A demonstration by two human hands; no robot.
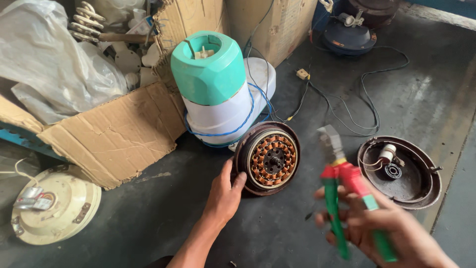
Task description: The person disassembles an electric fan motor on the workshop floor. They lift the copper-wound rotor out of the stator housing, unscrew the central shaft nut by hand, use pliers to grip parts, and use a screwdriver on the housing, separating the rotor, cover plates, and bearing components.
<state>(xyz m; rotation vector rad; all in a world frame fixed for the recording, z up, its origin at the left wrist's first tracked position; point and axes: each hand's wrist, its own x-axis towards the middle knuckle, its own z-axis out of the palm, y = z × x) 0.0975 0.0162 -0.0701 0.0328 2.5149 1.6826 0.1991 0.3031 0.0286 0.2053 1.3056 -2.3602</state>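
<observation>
Fan motor stator (268, 159) (copper windings exposed) on floor, tilted; left hand (222, 194) open, thumb on rim. Right hand (386, 229) clamped on red-green pliers (347, 191), raised beside. Best steadied firmly before gripping shaft.

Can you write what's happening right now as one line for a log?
left hand: steadies tilted fan motor by rim | right hand: holds red-green pliers, raised | brown cover: on floor, apart

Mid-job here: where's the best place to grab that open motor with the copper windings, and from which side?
Grip the motor by its dark outer rim, from the left, where the left hand already rests. It stands tilted with the copper windings facing outward, so keep fingers off that face.
</observation>
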